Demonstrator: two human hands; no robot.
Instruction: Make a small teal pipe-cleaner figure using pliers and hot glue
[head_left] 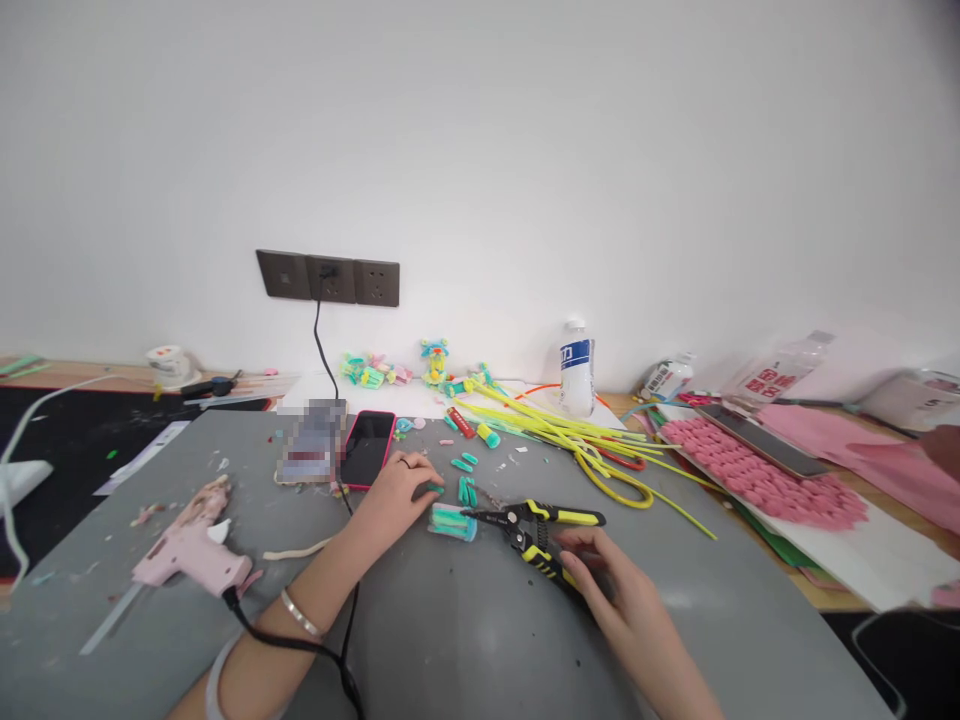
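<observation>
Across the grey surface point(450, 645), yellow fuzzy stems point(570, 437) sprawled beyond the action! The right hand point(619, 585) curled half-open at the lower handle of the pliers point(516, 530), and whether it truly gripped, I couldn't tell. The left hand point(405, 487) had its fingers drawn nearly together. Off left lay the pink glue gun point(191, 555). The pliers' tip overlapped the teal bundle point(452, 522), and at the left fingertips, pinched, was a small teal piece point(435, 488)!

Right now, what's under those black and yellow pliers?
Between the handles of the pliers, the grey tabletop shows. The tips cross one end of the teal bundle; I can't tell if they touch. Whatever the pliers cover is hidden.
</observation>
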